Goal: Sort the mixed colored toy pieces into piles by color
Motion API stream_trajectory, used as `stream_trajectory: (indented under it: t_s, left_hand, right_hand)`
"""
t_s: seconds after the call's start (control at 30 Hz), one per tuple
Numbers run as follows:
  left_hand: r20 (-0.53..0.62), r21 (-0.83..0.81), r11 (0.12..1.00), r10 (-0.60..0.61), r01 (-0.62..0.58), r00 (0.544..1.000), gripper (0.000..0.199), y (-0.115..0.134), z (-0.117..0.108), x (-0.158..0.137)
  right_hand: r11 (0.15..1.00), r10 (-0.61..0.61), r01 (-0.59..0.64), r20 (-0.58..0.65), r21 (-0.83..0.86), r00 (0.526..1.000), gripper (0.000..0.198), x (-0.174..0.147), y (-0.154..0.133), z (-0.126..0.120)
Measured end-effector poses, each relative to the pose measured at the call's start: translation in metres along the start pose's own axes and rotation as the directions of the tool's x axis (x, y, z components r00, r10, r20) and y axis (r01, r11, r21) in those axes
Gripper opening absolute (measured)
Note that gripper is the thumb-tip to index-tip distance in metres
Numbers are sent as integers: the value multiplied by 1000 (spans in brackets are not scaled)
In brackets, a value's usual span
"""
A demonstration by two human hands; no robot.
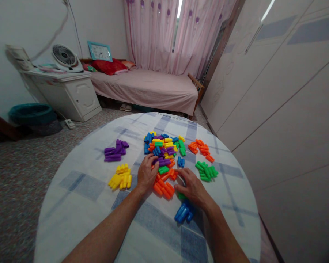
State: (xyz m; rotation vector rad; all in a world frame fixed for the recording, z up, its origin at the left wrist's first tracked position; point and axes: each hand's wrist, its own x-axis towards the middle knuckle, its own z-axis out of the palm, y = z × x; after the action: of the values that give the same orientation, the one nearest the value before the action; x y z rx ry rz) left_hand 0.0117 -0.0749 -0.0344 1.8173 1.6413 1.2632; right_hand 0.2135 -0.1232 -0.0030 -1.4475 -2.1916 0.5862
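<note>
A mixed pile of colourful plastic building blocks, shaped like joined tubes (164, 144), lies mid-table. My left hand (148, 172) rests at the pile's left edge, fingers loosely bent and apart beside a purple block (163, 162). On the other side my right hand (191, 185) has thumb and fingers spread. Its fingertips are at an orange block (173, 174), and the thumb is close to more orange blocks (164, 189). A green block (182, 196) is partly hidden under this hand. Blue blocks (184, 212) lie by the right wrist.
Single-colour groups surround the pile: purple blocks (116, 150), yellow blocks (121, 178), orange blocks (201, 149) and green blocks (207, 171). They sit on a round table with a checked cloth (79, 219). A bed (145, 87) and tall wardrobe (290, 109) stand beyond.
</note>
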Motion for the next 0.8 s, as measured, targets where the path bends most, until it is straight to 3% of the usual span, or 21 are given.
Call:
stream_trajectory:
  t_s: [0.3,0.53,0.8]
  left_hand:
    - [-1,4,1000,3,-3,1000,24,-1,1,0]
    - [5,7,1000,4,-4,1000,24,-1,1,0]
    - [10,-3,1000,9,-9,1000,24,-1,1,1]
  right_hand:
    - [1000,11,-9,113,-20,994,59,-8,-5,-16]
    - [983,113,-108,24,-147,993,28,-8,-2,-13]
    - [986,106,-96,70,-138,992,32,-16,19,-23]
